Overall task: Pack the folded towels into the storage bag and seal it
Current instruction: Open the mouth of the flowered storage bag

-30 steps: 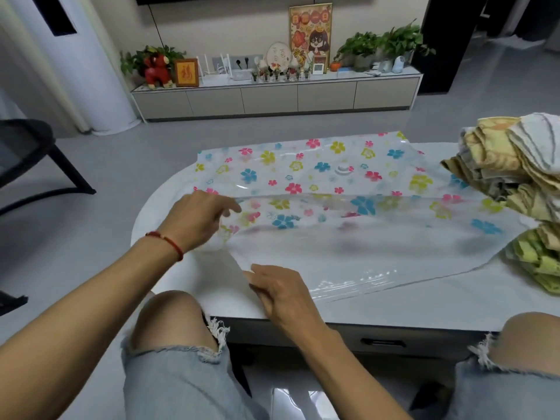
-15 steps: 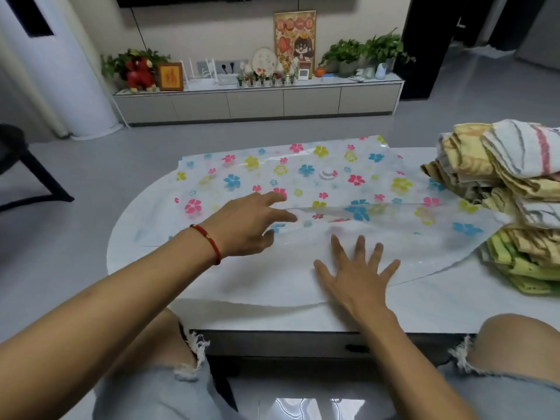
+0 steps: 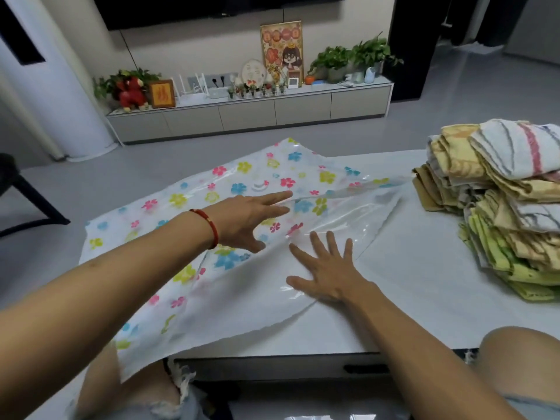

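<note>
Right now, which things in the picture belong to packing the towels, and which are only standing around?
For the job:
- storage bag, flowered and clear, flat on the table
- folded towels, stacked at the right
- left hand and right hand, open on the bag

Not for the job:
- cabinet by the wall
- potted plants
- red plush toy
- framed picture

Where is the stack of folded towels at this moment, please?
In the head view, the stack of folded towels sits on the right side of the white table, just right of the flowered storage bag, untouched by either hand.
</note>
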A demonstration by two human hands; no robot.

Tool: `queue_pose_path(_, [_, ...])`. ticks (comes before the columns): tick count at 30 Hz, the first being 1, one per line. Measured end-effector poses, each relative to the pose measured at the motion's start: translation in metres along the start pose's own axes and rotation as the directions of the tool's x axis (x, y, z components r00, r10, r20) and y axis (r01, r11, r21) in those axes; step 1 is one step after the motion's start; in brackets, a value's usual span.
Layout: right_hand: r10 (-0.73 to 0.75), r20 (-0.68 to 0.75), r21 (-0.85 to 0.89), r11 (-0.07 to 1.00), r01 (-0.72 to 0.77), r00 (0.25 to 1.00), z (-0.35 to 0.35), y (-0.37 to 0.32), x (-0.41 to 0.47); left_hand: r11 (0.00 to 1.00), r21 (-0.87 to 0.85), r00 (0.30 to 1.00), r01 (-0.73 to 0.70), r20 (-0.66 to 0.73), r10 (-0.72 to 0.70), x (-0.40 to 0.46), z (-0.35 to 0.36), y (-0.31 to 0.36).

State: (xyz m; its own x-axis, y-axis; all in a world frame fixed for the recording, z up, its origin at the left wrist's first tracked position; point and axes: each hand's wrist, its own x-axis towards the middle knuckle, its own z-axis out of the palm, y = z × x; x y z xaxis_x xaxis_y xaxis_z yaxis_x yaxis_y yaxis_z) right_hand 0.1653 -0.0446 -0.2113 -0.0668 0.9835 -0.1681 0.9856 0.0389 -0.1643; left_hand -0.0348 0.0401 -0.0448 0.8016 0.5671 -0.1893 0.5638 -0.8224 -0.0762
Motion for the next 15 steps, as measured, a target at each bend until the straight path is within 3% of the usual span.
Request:
queue_pose_path(6, [-0.009,0.0,0.075,0.997,0.009,1.0,-0.016,0.021,-0.015,0.998,-0.017,0.994,0.054,0.092,-0.052,-0.01,-0.006,-0.002])
queue_pose_path(12, [0.07,-0.223,0.247,0.969,-0.013,0.972,-0.056,0.063,-0.077,0.995,-0.006,0.991,0.102,-0.086,-0.102,0.006,-0.012,0.013])
queue_pose_path(15, [0.195,-0.39,0.34,0.939,-0.056,0.9,-0.085,0.092,-0.109,0.989,-0.054,0.965,0.136,-0.217,-0.144,0.013,-0.014,0.018])
